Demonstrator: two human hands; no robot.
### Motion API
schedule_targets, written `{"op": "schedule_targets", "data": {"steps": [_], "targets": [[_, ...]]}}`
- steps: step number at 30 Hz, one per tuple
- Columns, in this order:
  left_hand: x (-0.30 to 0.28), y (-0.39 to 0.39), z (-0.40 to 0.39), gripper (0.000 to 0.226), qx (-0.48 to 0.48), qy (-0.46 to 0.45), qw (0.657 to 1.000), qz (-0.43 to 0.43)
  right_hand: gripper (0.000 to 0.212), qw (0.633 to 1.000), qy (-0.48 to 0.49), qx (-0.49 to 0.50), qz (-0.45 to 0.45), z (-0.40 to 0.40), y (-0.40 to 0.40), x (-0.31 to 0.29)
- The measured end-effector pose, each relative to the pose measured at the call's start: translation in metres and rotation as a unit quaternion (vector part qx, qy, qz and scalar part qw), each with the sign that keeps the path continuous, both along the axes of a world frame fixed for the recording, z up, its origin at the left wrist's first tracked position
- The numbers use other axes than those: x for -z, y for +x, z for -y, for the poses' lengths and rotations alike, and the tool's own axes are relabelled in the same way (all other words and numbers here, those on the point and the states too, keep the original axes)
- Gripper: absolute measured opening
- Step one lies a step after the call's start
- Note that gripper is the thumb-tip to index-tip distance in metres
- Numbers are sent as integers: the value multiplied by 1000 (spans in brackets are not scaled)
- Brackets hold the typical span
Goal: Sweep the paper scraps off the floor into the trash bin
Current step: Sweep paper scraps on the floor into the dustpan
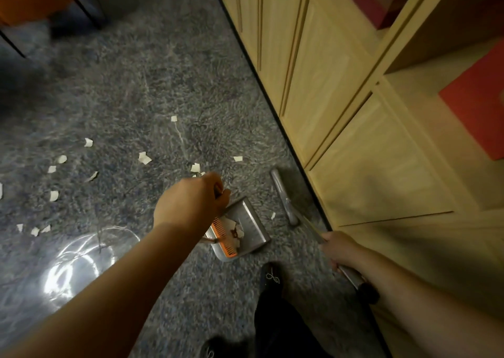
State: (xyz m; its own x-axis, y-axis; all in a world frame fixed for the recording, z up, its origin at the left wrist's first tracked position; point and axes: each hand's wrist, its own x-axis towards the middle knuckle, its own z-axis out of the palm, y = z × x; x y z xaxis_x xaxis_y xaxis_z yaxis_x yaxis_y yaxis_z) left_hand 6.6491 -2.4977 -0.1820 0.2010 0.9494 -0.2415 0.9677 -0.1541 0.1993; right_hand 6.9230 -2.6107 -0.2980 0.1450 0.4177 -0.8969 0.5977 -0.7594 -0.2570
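Dustpan [245, 222], handle clasped by left hand [191, 202], holds paper scraps [236, 231]; right hand [339, 250] grips broom [285, 194].

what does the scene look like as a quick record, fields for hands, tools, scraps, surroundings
left hand: left hand grips the dustpan handle
right hand: right hand grips the broom handle
dustpan: on the floor, a few scraps inside, orange comb at its edge
broom: head on the floor beside the wooden cabinet
paper scraps: many scattered on the floor, mostly left of the dustpan
trash bin: not in view
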Motion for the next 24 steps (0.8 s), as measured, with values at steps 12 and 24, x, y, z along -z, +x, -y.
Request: {"op": "schedule_targets", "data": {"steps": [12, 24], "targets": [[2, -4, -7, 23, -15, 14, 1000, -5, 15, 994, -32, -15, -100, -18, -5, -6], [-4, -69, -5, 18, -91, 7, 996, 15, 40, 997, 20, 27, -64, -41, -21, -21]]}}
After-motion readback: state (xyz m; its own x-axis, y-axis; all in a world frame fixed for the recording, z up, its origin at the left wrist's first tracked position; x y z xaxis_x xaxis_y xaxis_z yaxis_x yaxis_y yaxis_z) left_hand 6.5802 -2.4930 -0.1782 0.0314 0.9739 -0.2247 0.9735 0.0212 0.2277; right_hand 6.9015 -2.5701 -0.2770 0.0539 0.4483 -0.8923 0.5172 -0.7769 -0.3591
